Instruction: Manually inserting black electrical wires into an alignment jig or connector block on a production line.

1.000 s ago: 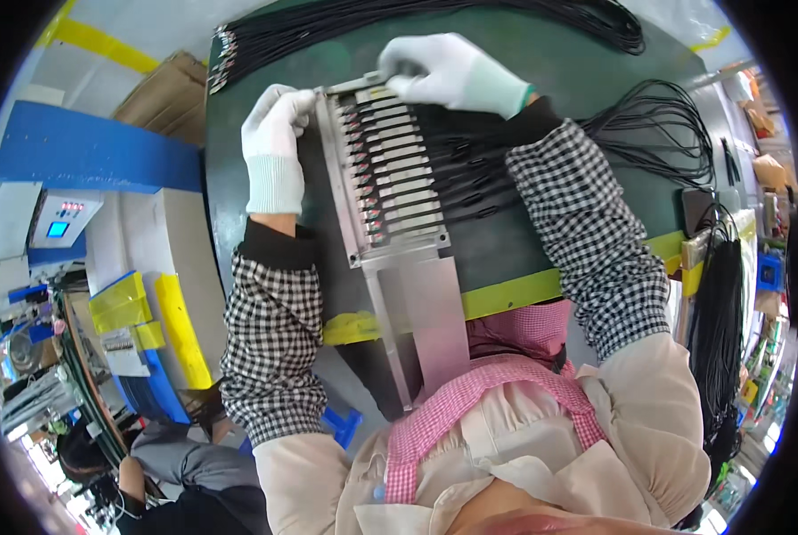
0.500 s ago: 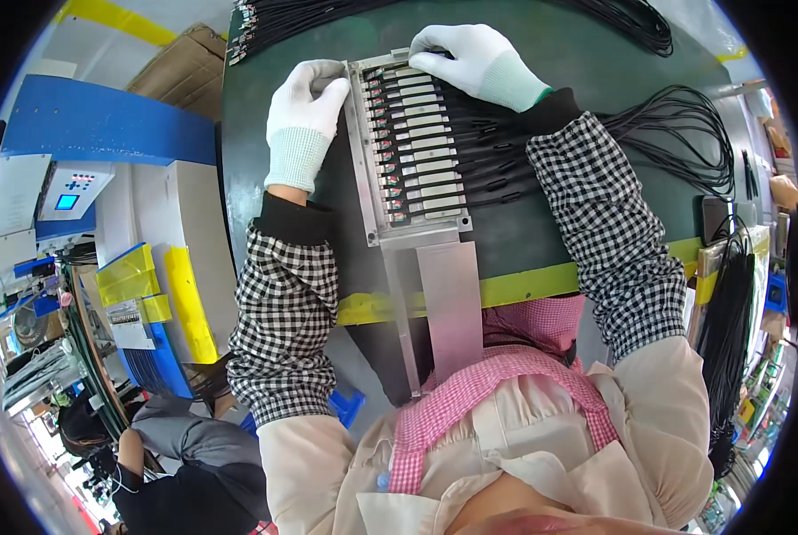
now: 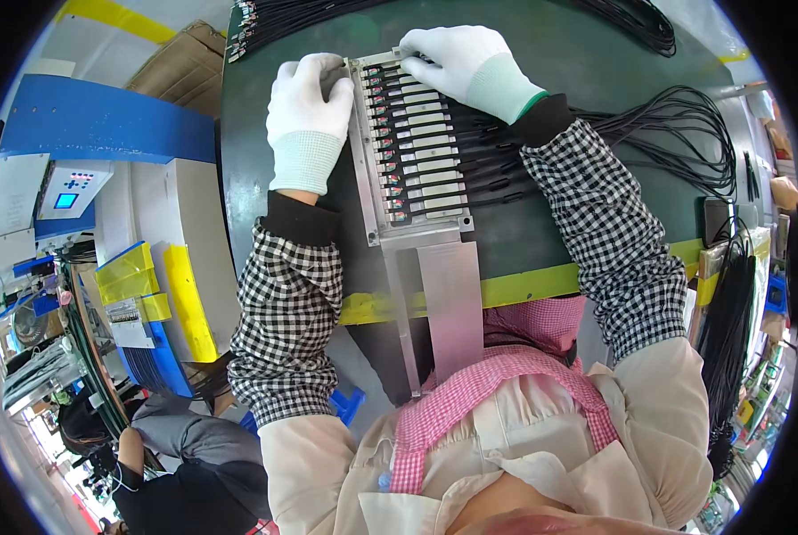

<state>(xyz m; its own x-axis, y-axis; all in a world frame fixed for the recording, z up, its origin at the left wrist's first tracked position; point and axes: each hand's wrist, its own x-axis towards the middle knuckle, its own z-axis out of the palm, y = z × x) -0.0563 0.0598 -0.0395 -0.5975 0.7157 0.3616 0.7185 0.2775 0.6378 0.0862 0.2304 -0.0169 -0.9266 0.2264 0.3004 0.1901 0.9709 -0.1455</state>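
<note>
Head view: long metal tray (image 3: 368, 196) pointing toward the pink apron (image 3: 461, 382)

The tray is lying on the green table (image 3: 515, 245), its long side running from far to near. Its far end is sitting between both hands. The left hand (image 3: 306, 105) is bending beside the far left edge. The right hand (image 3: 459, 64) is curling over the far end, nearer the silver plugs (image 3: 425, 144). I cannot tell if either is pinching anything.
</note>
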